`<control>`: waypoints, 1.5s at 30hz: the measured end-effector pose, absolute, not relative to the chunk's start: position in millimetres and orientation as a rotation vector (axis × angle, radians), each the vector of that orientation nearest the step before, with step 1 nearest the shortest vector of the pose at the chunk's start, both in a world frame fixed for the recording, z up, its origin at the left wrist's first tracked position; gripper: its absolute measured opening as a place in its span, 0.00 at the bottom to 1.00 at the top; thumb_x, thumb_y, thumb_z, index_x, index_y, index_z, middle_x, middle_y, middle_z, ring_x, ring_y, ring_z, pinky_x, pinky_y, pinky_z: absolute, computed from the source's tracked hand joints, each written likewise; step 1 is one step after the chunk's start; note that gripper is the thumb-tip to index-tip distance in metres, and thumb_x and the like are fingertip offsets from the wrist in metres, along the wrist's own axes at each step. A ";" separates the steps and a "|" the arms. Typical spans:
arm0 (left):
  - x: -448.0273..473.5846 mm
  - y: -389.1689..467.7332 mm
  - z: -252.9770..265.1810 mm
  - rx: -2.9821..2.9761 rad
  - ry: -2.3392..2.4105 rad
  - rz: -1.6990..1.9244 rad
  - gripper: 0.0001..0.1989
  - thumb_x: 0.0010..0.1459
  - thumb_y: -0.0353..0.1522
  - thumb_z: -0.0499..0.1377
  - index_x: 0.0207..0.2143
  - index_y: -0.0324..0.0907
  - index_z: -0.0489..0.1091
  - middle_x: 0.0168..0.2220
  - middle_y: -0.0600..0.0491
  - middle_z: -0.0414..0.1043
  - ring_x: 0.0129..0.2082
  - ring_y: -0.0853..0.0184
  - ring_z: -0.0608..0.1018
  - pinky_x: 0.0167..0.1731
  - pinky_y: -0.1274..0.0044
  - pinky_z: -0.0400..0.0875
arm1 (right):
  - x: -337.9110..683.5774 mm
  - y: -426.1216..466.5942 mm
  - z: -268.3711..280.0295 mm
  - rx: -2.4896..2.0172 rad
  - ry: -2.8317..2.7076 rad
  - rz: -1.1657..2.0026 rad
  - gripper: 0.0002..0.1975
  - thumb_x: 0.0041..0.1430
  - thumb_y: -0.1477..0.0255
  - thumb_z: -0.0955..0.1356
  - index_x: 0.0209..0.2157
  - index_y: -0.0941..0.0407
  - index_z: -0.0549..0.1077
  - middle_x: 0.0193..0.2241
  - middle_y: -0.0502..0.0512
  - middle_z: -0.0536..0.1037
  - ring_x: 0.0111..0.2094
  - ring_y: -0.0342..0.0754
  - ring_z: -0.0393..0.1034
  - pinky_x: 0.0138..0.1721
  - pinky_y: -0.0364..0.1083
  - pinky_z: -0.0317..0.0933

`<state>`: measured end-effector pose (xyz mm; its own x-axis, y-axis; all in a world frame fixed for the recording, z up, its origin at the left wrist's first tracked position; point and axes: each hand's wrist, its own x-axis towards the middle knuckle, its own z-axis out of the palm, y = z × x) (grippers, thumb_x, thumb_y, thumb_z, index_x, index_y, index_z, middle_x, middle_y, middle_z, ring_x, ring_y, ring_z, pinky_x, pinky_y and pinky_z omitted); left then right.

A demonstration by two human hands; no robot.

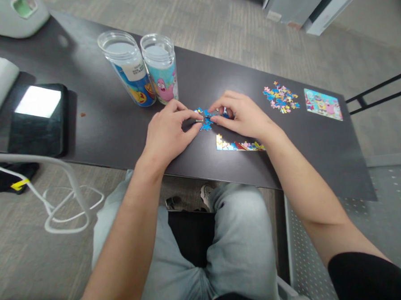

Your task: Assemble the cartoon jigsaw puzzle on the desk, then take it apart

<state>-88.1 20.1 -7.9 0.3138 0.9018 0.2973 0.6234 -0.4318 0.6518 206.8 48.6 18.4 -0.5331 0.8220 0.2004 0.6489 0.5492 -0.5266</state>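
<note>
While the smooth, dark desk [201,162] carries the work, two glossy, clear-rimmed tumblers [163,76] stand at ten o'clock from the gap between the left hand [167,131] and the right hand [242,113], each with thumb and forefinger nearly closed, though whether either grips anything I cannot tell. At four o'clock lies a straight-edged, assembled jigsaw strip [242,146], at three a knobbly loose pile [281,97], and between the hands a blue cluster [206,125], where joining seems in hand, the next move calling for aligned tabs and flat pressure.
</note>
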 end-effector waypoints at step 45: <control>-89.4 23.5 -7.8 2.039 1.295 0.919 0.15 0.67 0.41 0.77 0.54 0.52 0.85 0.52 0.52 0.86 0.41 0.60 0.79 0.50 0.60 0.78 | 173.0 47.6 5.1 -1.177 -2.262 0.723 0.08 0.72 0.65 0.80 0.50 0.48 0.87 0.52 0.59 0.87 0.48 0.60 0.78 0.60 0.62 0.74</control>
<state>-89.4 23.5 -7.8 0.3018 0.9190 0.2538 0.5426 -0.3844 0.7468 173.0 47.6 5.1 -0.5106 0.8419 0.1746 0.5843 0.4887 -0.6479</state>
